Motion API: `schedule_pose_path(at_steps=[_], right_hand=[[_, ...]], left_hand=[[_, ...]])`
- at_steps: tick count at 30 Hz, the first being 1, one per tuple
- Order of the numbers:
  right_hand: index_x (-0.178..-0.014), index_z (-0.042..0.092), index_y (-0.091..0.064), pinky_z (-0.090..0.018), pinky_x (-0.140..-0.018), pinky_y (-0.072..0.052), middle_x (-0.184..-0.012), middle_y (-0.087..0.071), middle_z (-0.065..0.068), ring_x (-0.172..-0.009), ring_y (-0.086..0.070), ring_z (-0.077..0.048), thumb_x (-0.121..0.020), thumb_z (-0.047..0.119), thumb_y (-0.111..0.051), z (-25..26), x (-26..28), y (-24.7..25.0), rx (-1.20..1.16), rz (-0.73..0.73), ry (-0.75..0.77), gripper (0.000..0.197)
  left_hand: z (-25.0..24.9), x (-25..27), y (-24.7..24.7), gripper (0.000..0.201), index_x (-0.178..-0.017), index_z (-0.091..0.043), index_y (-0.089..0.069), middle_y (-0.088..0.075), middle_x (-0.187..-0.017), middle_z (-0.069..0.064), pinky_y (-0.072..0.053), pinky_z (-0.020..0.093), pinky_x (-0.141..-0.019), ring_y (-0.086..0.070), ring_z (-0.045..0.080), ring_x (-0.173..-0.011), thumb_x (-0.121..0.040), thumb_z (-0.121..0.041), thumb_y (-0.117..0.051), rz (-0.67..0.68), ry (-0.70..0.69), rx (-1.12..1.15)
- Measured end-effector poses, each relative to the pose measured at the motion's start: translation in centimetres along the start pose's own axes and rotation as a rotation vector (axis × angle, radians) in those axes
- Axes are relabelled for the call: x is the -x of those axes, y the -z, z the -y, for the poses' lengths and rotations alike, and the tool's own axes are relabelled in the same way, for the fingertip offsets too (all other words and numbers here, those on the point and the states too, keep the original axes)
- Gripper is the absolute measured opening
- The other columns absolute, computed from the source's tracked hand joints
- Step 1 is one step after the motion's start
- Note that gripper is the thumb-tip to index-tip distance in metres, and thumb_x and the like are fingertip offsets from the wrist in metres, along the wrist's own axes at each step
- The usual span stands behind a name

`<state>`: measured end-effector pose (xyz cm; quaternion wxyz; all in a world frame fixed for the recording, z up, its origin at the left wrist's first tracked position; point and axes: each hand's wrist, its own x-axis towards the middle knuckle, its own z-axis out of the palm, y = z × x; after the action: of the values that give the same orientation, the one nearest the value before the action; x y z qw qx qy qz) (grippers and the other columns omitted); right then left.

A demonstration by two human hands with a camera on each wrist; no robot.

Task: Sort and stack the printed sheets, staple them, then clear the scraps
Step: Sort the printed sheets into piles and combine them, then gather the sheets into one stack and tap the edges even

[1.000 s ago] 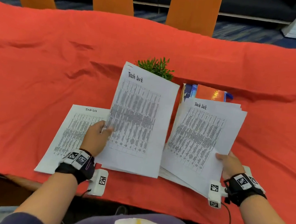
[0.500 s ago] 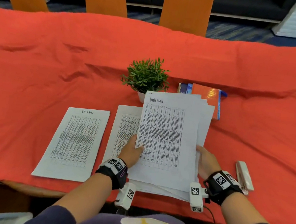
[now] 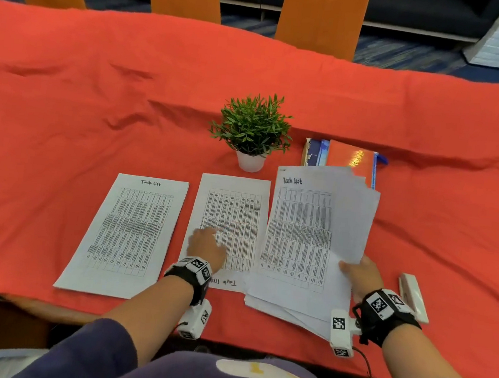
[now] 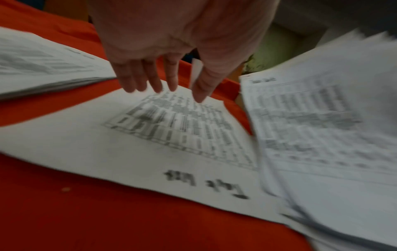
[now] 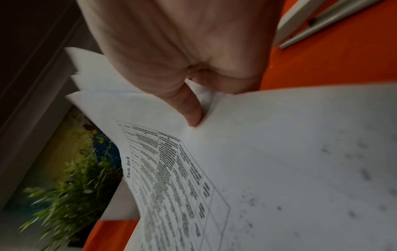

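Two printed "Task list" sheets lie flat on the red cloth: one at the left [image 3: 126, 231], one in the middle [image 3: 239, 215] turned upside down, its title [image 4: 206, 184] nearest me. My left hand [image 3: 205, 245] lies over the middle sheet with straight, spread fingers [image 4: 154, 79] just at the paper. My right hand [image 3: 359, 271] pinches a fanned stack of several sheets [image 3: 307, 241] by its right edge, thumb [image 5: 189, 108] on top, the far end raised off the table. A white stapler [image 3: 414, 294] lies just right of my right wrist.
A small potted plant [image 3: 252, 130] stands behind the middle sheet. Books with a red cover [image 3: 350, 159] lie behind the stack. Orange chairs [image 3: 322, 14] line the far side. The table's near edge [image 3: 45, 306] runs just below the sheets.
The sheet my left hand held is now flat in the middle of the table. The left hand has let go and moved left onto it. The right-hand stack shifted right, uncovering that sheet.
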<state>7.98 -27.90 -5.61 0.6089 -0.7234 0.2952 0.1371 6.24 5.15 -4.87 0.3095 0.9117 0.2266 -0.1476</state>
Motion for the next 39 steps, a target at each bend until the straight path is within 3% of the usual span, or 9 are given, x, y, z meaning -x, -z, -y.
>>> schedule_pose_path(at_steps=[7, 13, 16, 19, 23, 26, 30, 34, 39], right_hand=[[-0.129, -0.002, -0.051, -0.053, -0.102, -0.043, -0.118, -0.061, -0.021, -0.107, -0.059, -0.037, -0.088, -0.01, -0.053, 1.0, 1.3, 3.2, -0.083, -0.115, -0.045, 0.041], [-0.122, 0.0, -0.055, -0.053, -0.099, -0.046, -0.117, -0.062, -0.019, -0.1, -0.061, -0.035, -0.086, -0.009, -0.057, 0.6, 1.2, 3.9, -0.072, -0.131, -0.04, 0.037], [-0.123, -0.002, -0.054, -0.053, -0.1, -0.045, -0.116, -0.063, -0.02, -0.102, -0.061, -0.036, -0.086, -0.008, -0.058, 0.4, 0.8, 4.2, -0.071, -0.128, -0.049, 0.038], [-0.126, 0.0, -0.053, -0.051, -0.099, -0.046, -0.121, -0.062, -0.02, -0.104, -0.061, -0.036, -0.087, -0.007, -0.057, 1.0, 1.2, 4.1, -0.056, -0.112, -0.042, 0.04], [-0.125, -0.001, -0.054, -0.035, -0.077, -0.048, -0.109, -0.06, -0.015, -0.094, -0.057, -0.027, -0.089, -0.009, -0.052, 1.7, 1.7, 4.1, -0.078, -0.108, -0.017, 0.037], [-0.123, 0.004, -0.056, -0.041, -0.085, -0.049, -0.115, -0.062, -0.019, -0.081, -0.06, -0.027, -0.087, -0.011, -0.05, 1.5, 1.2, 3.7, -0.132, -0.086, -0.048, 0.04], [-0.127, -0.003, -0.052, -0.033, -0.062, -0.045, -0.105, -0.06, -0.019, -0.071, -0.056, -0.023, -0.089, -0.012, -0.047, 2.4, 1.9, 2.7, -0.189, -0.093, -0.073, 0.039], [-0.126, -0.001, -0.052, -0.033, -0.065, -0.05, -0.09, -0.063, -0.012, -0.076, -0.059, -0.027, -0.088, -0.011, -0.043, 2.8, 2.7, 0.6, -0.23, 0.02, -0.076, 0.04], [-0.111, 0.003, -0.059, -0.044, -0.08, -0.051, -0.092, -0.066, -0.017, -0.079, -0.062, -0.032, -0.086, -0.005, -0.046, 2.9, 4.1, -1.7, -0.178, 0.109, -0.072, 0.029]], left_hand=[[2.7, -2.9, 0.6, 0.065, -0.139, -0.002, -0.031, -0.033, -0.141, 0.021, -0.038, 0.043, -0.103, -0.035, 0.035, -0.129, -0.087, -0.022, -0.065, -0.055, 0.268, -0.144], [2.8, -4.0, 1.2, 0.064, -0.133, 0.0, -0.033, -0.054, -0.122, 0.019, -0.052, 0.042, -0.089, -0.058, 0.036, -0.108, -0.079, -0.007, -0.068, -0.019, 0.322, -0.007], [2.6, -3.8, 1.5, 0.048, -0.132, 0.0, -0.042, -0.057, -0.108, 0.015, -0.048, 0.033, -0.077, -0.055, 0.029, -0.089, -0.088, -0.01, -0.059, 0.032, 0.236, 0.059], [2.4, -3.0, 2.6, 0.03, -0.122, -0.002, -0.056, -0.062, -0.12, 0.017, -0.044, 0.031, -0.079, -0.057, 0.03, -0.094, -0.097, -0.016, -0.047, -0.034, 0.12, 0.141], [2.3, -0.6, 5.5, 0.026, -0.116, -0.003, -0.061, -0.063, -0.107, 0.013, -0.039, 0.029, -0.075, -0.052, 0.023, -0.086, -0.097, -0.011, -0.045, -0.143, 0.052, 0.244], [2.4, 1.8, 8.0, 0.023, -0.116, -0.008, -0.062, -0.062, -0.101, 0.006, -0.043, 0.031, -0.08, -0.056, 0.023, -0.09, -0.097, -0.015, -0.051, -0.139, -0.016, 0.345], [2.7, 4.3, 9.6, 0.014, -0.105, -0.021, -0.064, -0.066, -0.102, -0.004, -0.049, 0.034, -0.078, -0.061, 0.017, -0.093, -0.094, -0.024, -0.055, -0.057, -0.049, 0.502], [1.6, 5.1, 7.2, 0.024, -0.101, -0.023, -0.07, -0.073, -0.098, -0.003, -0.054, 0.046, -0.084, -0.068, 0.023, -0.09, -0.085, -0.038, -0.06, 0.013, -0.016, 0.535], [-1.2, 5.6, 2.7, 0.016, -0.108, -0.019, -0.063, -0.07, -0.106, -0.001, -0.052, 0.038, -0.089, -0.067, 0.017, -0.098, -0.093, -0.018, -0.057, 0.145, -0.049, 0.582]])
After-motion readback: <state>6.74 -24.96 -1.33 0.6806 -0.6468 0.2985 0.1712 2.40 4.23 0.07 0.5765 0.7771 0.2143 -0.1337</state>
